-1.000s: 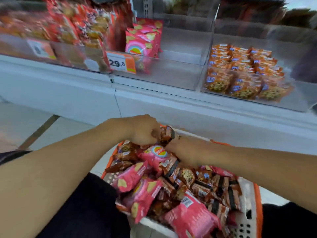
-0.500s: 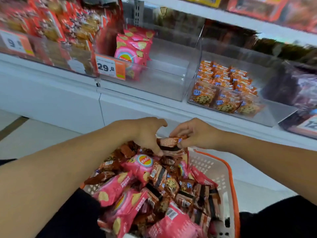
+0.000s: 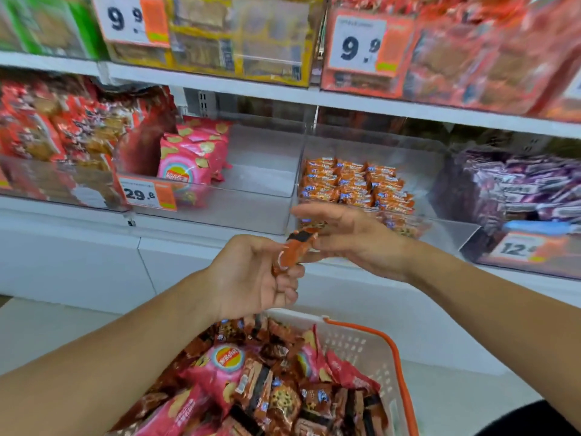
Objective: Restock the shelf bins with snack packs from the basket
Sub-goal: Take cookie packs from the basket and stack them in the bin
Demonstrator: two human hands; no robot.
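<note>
Orange snack pack (image 3: 294, 251), two hands

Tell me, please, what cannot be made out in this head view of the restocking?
- Small orange snack pack: print blurred; which hand's fingers actually pinch it is unclear where the left hand meets the right hand.
- Basket: near part cut off by the bottom edge.
- Price tag at right: last digit blurred.
- Purple packs: blurred, cut off by the right edge.
</note>
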